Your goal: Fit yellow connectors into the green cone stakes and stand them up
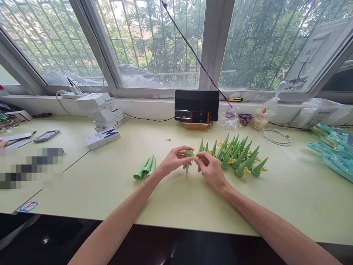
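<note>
Between the fingers of my left hand (176, 159) is a green plastic cone (187, 170), its wide end up and its point down. My right hand (211, 169) pinches a small yellow plastic piece (195, 157) against the cone's side, near the wide end. To the right, several green cones with yellow pieces (239, 156) stand or lean close together. Left of my hands, a few green cones (145, 167) lie side by side with no yellow visible on them. A loose yellow piece (168, 139) lies farther back on the table.
White boxes (103, 138) are stacked at the back left. A phone (198, 117) leans on a dark tablet (196, 97) by the window. At the right are a bagged cup (263, 116), a coiled white cable (275, 137) and teal plastic-wrapped items (331, 156). Someone's hand (3, 143) shows at far left.
</note>
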